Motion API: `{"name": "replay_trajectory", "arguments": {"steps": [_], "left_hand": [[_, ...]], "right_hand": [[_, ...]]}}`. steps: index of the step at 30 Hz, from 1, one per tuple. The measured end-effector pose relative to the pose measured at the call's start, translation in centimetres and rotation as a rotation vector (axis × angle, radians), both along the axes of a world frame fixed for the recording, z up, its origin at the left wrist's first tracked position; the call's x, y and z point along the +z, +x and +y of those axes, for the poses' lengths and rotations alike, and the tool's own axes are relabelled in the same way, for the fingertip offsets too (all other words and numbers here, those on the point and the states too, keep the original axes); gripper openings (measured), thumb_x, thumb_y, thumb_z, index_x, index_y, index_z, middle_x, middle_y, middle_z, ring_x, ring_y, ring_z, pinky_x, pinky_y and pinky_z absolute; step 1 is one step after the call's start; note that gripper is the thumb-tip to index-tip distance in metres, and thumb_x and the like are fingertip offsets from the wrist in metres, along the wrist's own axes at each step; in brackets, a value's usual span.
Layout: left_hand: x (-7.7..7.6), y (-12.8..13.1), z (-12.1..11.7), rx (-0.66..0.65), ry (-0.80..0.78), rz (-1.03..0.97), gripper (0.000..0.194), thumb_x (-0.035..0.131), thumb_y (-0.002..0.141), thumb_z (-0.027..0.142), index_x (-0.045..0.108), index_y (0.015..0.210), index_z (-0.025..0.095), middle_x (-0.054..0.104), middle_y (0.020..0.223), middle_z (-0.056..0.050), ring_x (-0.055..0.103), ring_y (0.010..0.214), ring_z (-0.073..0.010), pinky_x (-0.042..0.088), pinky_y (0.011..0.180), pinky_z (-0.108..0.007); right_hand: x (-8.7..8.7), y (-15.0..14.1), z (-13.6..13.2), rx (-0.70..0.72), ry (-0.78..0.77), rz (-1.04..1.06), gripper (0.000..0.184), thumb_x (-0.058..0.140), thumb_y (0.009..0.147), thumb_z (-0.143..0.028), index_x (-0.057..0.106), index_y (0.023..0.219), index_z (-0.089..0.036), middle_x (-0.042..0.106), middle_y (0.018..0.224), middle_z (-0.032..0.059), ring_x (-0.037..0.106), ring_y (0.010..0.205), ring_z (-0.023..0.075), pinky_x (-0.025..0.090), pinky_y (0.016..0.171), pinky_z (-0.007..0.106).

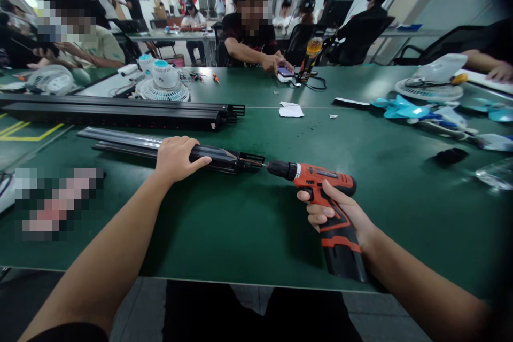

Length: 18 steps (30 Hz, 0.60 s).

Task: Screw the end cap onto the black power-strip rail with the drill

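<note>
My left hand [176,157] lies over a long black metal rail [120,141] on the green table [256,224], fingers wrapped over its top and thumb along its near side. My right hand [334,211] grips the handle of an orange and black cordless drill [320,187]. The drill lies level, and its bit points left and meets the right end of the rail [250,161].
A stack of longer black rails [120,112] lies behind. White fans [162,83] and blue fan blades [404,109] sit at the back left and right. Paper scraps [291,110] lie mid-table. A person across the table [252,37] handles a phone. Other people sit around.
</note>
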State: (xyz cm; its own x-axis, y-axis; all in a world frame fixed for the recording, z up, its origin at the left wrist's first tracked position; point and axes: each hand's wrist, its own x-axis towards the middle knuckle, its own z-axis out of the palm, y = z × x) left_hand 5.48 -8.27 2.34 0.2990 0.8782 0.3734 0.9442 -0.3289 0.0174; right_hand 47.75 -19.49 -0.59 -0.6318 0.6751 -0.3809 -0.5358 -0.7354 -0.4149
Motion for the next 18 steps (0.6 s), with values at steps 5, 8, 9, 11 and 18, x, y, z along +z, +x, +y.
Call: {"name": "replay_trajectory", "arguments": {"steps": [5, 8, 9, 11, 18], "left_hand": [[-0.18, -0.11, 0.04, -0.002, 0.008, 0.008, 0.067, 0.042, 0.092, 0.078, 0.07, 0.113, 0.022, 0.072, 0.105, -0.013, 0.063, 0.104, -0.0364, 0.041, 0.102, -0.053], [-0.2, -0.12, 0.02, -0.001, 0.011, 0.012, 0.066, 0.042, 0.092, 0.078, 0.07, 0.113, 0.022, 0.072, 0.105, -0.012, 0.063, 0.105, -0.0365, 0.041, 0.101, -0.053], [-0.18, -0.12, 0.01, 0.0, 0.012, 0.015, 0.066, 0.042, 0.092, 0.078, 0.07, 0.113, 0.022, 0.072, 0.106, -0.012, 0.063, 0.105, -0.0365, 0.041, 0.101, -0.053], [-0.14, -0.09, -0.01, -0.001, 0.015, 0.02, 0.066, 0.042, 0.092, 0.078, 0.07, 0.112, 0.022, 0.072, 0.106, -0.013, 0.063, 0.104, -0.0366, 0.041, 0.1, -0.053], [-0.15, -0.08, 0.02, -0.006, 0.012, 0.005, 0.064, 0.043, 0.092, 0.077, 0.071, 0.113, 0.023, 0.073, 0.106, -0.012, 0.063, 0.105, -0.0366, 0.041, 0.101, -0.054]], "right_hand": [[0.0, 0.0, -0.01, -0.004, -0.008, -0.001, 0.042, 0.082, 0.087, -0.048, 0.063, 0.102, -0.015, 0.038, 0.054, -0.0093, 0.048, 0.054, 0.0083, 0.044, 0.055, 0.014], [-0.15, 0.17, 0.02, -0.012, -0.02, -0.015, 0.041, 0.08, 0.088, -0.049, 0.062, 0.105, -0.015, 0.037, 0.054, -0.0094, 0.047, 0.054, 0.0094, 0.044, 0.054, 0.016], [-0.19, 0.22, 0.03, -0.016, -0.021, -0.02, 0.04, 0.079, 0.089, -0.049, 0.062, 0.105, -0.016, 0.037, 0.054, -0.0093, 0.047, 0.054, 0.01, 0.045, 0.054, 0.017], [-0.22, 0.28, 0.06, -0.018, -0.023, -0.022, 0.039, 0.077, 0.09, -0.048, 0.061, 0.106, -0.017, 0.038, 0.055, -0.009, 0.047, 0.055, 0.0104, 0.045, 0.054, 0.018], [-0.15, 0.14, -0.01, -0.01, -0.017, -0.011, 0.039, 0.077, 0.091, -0.05, 0.061, 0.105, -0.017, 0.04, 0.054, -0.0085, 0.048, 0.055, 0.0097, 0.045, 0.056, 0.016]]}}
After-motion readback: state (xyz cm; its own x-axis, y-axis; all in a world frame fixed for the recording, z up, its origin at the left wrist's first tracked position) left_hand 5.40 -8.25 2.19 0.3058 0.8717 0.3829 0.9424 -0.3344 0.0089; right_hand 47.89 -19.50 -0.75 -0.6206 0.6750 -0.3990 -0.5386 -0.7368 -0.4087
